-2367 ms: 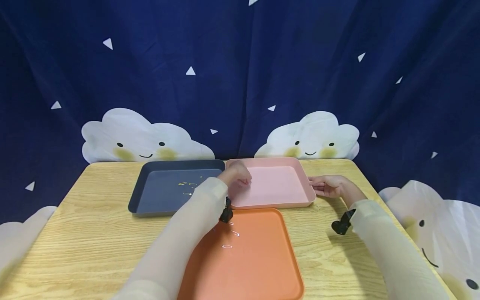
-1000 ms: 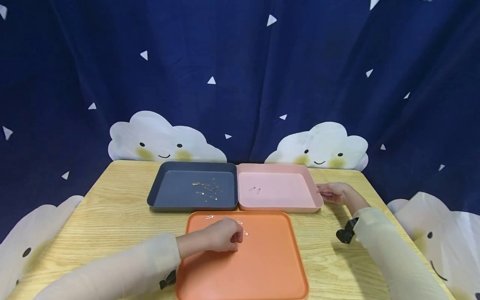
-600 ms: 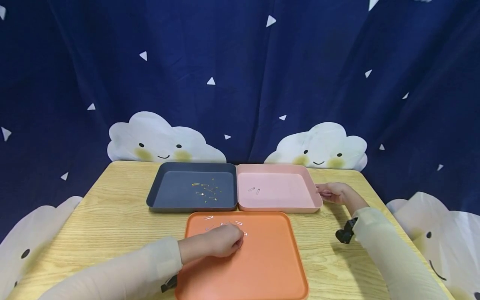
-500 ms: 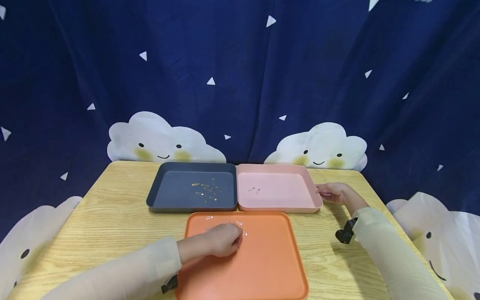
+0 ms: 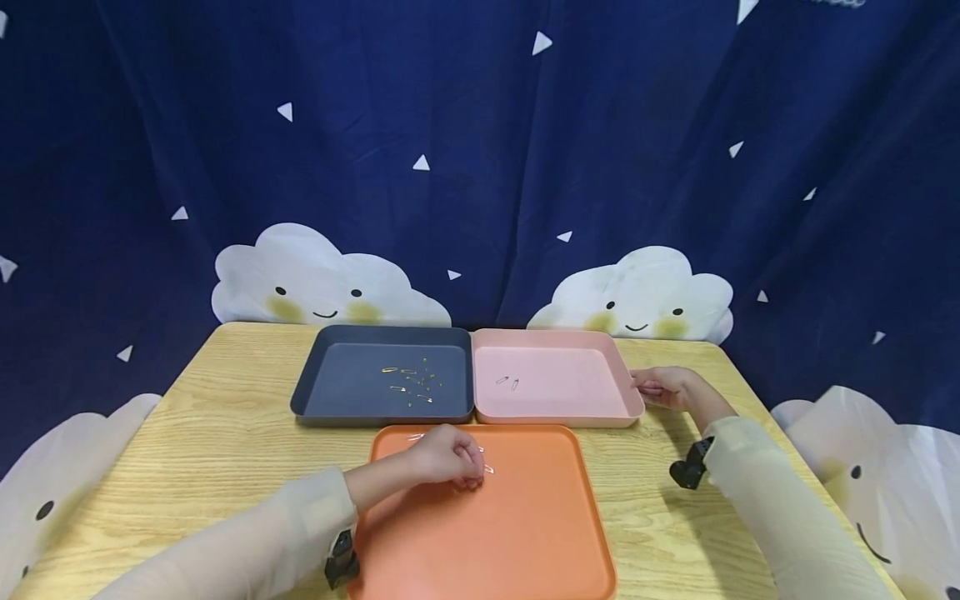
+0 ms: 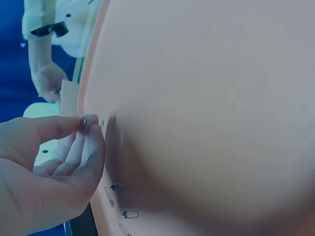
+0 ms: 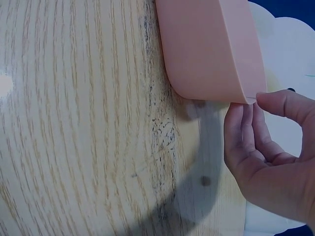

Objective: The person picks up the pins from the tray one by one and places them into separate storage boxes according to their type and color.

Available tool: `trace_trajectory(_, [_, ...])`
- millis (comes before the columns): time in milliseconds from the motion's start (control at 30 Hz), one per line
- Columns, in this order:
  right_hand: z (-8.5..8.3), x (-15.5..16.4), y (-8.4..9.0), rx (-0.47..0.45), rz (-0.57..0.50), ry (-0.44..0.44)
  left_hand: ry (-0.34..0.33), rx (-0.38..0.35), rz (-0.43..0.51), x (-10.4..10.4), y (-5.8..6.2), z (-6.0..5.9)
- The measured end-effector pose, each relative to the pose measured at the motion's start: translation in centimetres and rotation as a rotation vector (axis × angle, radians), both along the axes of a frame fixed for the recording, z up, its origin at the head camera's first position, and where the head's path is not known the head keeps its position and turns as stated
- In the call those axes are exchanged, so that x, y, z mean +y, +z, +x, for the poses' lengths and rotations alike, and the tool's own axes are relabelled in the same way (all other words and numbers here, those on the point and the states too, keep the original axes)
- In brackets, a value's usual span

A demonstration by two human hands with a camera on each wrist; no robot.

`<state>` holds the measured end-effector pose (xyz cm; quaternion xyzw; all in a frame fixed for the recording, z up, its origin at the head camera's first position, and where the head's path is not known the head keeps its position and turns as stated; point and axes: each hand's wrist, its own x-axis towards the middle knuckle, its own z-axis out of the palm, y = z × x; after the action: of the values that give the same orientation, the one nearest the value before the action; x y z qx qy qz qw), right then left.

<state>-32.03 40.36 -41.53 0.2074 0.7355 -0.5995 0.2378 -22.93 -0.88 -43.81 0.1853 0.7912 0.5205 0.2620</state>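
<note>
From where I'm sitting I've got a light wood-grain counter (image 5: pixel 210 450) in front of a dark blue curtain (image 5: pixel 480 150) printed with white triangles and smiley clouds. My left hand (image 5: pixel 446 456) is down on the far part of the orange tray (image 5: pixel 525 533), fingers curled, and in the left wrist view thumb and forefinger pinch a small silver safety pin (image 6: pixel 83 122) just above the tray floor. A few more loose pins (image 6: pixel 118 196) lie right beside that hand. My right hand (image 5: pixel 663 387) sits well off to the side, thumb and fingertips lightly gripping the near right corner of the pink tray (image 5: pixel 600 400). That tray has two pins (image 5: pixel 508 382) in it, ahead of the left hand. The dark grey tray (image 5: pixel 315 392) touches the pink one's side and holds a scatter of gold pins (image 5: pixel 412 382). Nothing lies between the left hand and either back tray.
</note>
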Motion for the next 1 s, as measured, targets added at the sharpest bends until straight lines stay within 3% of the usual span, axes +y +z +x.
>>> trace_trajectory(167, [-0.1,-0.1,0.1,0.003,0.004,0.005,0.031,-0.124,0.043,0.2,0.2,-0.6])
trace_trajectory(367, [-0.1,0.1,0.1,0.007,-0.003,0.025,0.026,-0.187,0.092,0.8,0.9,-1.1])
trace_trajectory(600, [-0.2,0.2,-0.1,0.009,-0.011,0.044,0.023,-0.182,0.077,2.4,1.9,-2.1])
trace_trajectory(1000, [0.0,-0.1,0.1,-0.002,0.004,0.016,0.155,-0.188,0.024,4.8,4.2,-5.3])
